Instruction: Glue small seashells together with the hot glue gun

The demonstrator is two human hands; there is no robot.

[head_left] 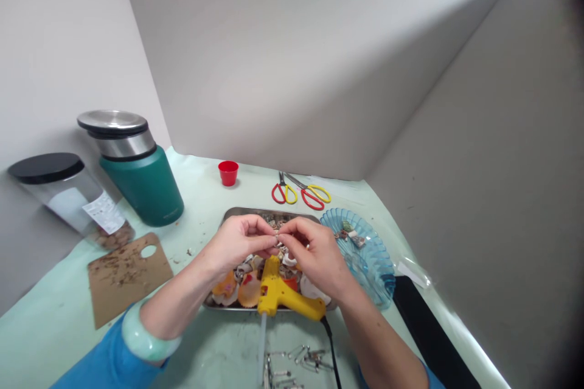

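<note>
My left hand (237, 240) and my right hand (317, 255) meet fingertip to fingertip above a metal tray (241, 211). Both pinch something tiny and pale between thumb and finger, too small to name. Shells (249, 289) and other small pieces fill the tray, partly hidden by my hands. A yellow glue gun (272, 292) lies across the tray's near edge just below my hands. Its clear glue stick (262, 340) points toward me, and a black cord (331, 346) runs off its handle.
Left stand a green flask (143, 185) and a lidded jar (75, 203) behind a brown board (130, 273). A red cup (228, 174) and two scissors (285, 191) lie at the back. Right are a blue plate (371, 261) and a black slab (429, 334). Metal pins (314, 360) lie in front.
</note>
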